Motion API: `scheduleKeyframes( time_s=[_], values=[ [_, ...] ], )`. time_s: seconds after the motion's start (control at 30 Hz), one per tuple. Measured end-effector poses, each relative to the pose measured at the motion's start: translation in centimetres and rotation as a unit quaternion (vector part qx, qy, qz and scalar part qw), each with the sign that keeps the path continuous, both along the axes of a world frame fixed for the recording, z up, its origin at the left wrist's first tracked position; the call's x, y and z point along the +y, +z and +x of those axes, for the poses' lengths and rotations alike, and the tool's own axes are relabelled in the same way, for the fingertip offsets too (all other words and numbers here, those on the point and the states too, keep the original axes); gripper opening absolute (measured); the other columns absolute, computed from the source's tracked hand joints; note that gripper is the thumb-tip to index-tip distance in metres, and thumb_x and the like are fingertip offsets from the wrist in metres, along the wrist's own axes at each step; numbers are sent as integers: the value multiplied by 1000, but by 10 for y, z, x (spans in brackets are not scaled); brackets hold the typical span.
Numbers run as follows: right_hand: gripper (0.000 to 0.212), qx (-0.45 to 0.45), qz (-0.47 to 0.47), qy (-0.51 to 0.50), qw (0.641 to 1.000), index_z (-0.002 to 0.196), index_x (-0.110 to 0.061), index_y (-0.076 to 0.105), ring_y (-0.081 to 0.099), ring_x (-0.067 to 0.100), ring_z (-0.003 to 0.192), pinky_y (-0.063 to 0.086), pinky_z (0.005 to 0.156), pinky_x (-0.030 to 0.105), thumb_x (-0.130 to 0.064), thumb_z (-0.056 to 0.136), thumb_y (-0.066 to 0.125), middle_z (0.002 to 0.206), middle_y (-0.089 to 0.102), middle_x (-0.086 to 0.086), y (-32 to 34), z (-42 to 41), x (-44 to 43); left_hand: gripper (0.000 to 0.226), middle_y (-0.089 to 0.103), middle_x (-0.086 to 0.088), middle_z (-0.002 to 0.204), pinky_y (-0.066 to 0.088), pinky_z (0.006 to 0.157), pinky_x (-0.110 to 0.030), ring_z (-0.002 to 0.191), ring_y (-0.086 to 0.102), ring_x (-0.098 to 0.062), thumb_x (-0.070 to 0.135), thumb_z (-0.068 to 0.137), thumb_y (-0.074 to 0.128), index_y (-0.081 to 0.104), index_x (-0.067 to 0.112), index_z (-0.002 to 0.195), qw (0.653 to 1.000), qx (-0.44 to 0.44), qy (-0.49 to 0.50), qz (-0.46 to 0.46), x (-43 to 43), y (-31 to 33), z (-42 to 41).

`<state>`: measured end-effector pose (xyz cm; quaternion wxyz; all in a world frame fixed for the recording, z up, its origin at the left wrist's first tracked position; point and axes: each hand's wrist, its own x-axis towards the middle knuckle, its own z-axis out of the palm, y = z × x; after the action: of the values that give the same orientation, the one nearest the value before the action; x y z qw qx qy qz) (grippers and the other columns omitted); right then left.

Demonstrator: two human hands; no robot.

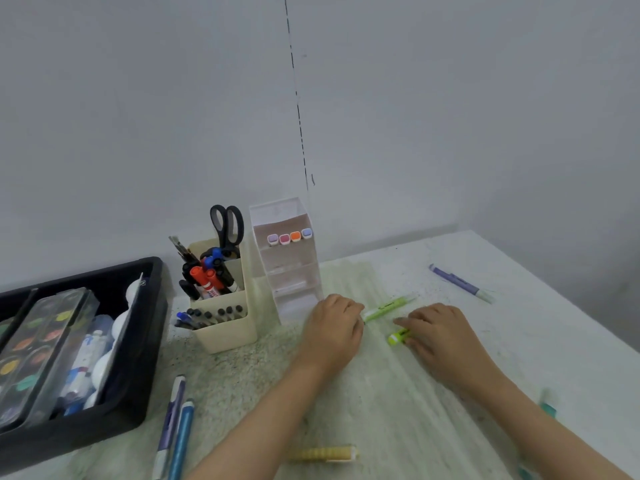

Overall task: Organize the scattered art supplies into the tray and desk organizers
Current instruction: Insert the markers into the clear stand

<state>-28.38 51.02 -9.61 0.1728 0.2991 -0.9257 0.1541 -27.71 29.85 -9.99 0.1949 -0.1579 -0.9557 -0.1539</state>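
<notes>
A light green highlighter point(389, 307) lies on the table in front of the clear tiered organizer point(289, 261). My left hand point(334, 329) grips its near end, fingers curled over it. Just to the right, my right hand point(441, 332) pinches a short green cap piece point(398, 337) against the table. The organizer's top tier holds several pastel-capped markers point(290, 237). The cream pen holder point(225, 327) stands to its left, and the black tray point(145, 358) sits at far left.
A purple pen point(460, 284) lies far right near the table edge. A purple pen point(169, 427) and a blue one point(182, 441) lie by the tray, a yellow marker point(325, 453) near me, and teal pieces point(549, 407) at the right. The tray holds a paint palette point(38, 351) and tubes.
</notes>
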Motion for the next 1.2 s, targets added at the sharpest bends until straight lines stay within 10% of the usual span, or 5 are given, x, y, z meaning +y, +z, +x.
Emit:
scheduleKeyframes(
  time_s=[0.27,0.53,0.73,0.87,1.2],
  values=[
    [21,-113,-79,-18,990,89,-34,52,52,12,80,33,67,24,-22,83,68,83,58,-15,7,0,11,20,63,-1,103,39,86,-27,100,52,-17,20,91,56,64,14,107,992,-26,32,118,12,-10,-10],
    [24,-109,-236,4,966,109,-29,50,53,8,66,42,60,27,-17,89,55,72,56,-10,33,6,-21,32,58,5,61,51,50,-26,56,58,-9,7,91,53,64,36,81,840,-71,80,533,0,21,32],
    [11,-123,-267,81,952,100,-32,49,44,5,53,33,51,16,-35,92,55,59,46,-16,60,8,-54,34,58,6,62,48,50,-21,57,55,-11,10,93,53,63,39,79,857,26,97,506,-28,60,54],
    [16,-138,-272,119,945,98,-28,47,60,-5,87,47,75,21,-40,92,53,85,66,-14,82,6,-74,30,62,11,78,50,61,-15,71,61,-4,13,90,59,55,43,96,900,106,103,409,-44,81,63],
    [13,20,-358,175,917,98,-17,64,58,0,82,44,75,14,-15,86,65,88,60,-23,118,-1,-109,27,63,28,87,47,75,-8,85,64,3,4,84,67,58,23,101,892,282,74,346,-60,119,73]
  ],
)
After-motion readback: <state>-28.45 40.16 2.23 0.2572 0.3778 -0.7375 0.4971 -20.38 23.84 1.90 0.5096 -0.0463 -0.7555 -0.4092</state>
